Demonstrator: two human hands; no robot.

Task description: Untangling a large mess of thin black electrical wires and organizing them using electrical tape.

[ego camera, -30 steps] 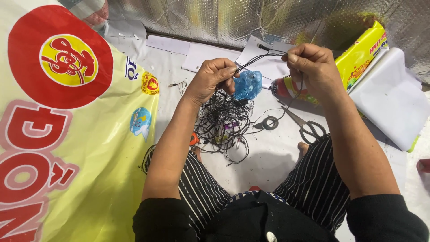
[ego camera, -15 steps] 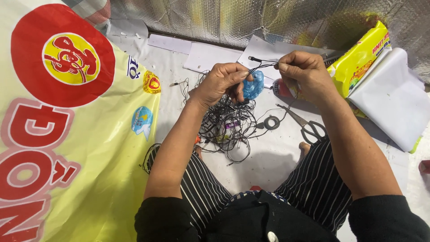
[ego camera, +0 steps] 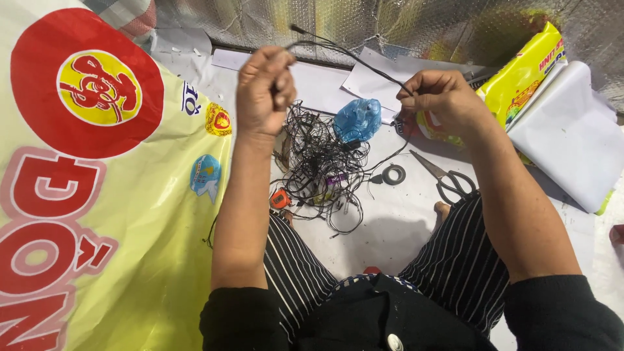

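Right, from my remote feed: L hand (ego camera: 263, 91) is raised and fisted around one end of a thin black wire (ego camera: 351, 57), R hand (ego camera: 442, 101) pinches the other end, so the hands are well apart w/ the wire stretched in a shallow arc between them, above the floor. Below and between the hands sits the tangled pile of black wires (ego camera: 322, 169), still big and knotted, so I'd judge only this one strand is pulled free and most of the sorting is left. Touching the pile's far edge is a crumpled blue plastic bag (ego camera: 359, 119); a small roll of black tape (ego camera: 393, 174) and scissors (ego camera: 448, 179) lie just beside it on the R, untouched. Outward: a large pale-yellow sack (ego camera: 97, 214) w/ a big red disc and a yellow emblem fills the L side, small round badges near its edge. Far R, a yellow-green flat packet (ego camera: 523, 75) w/ red print lies partly under a white sheet (ego camera: 572, 133); crinkled silver foil (ego camera: 390, 23) backs everything.
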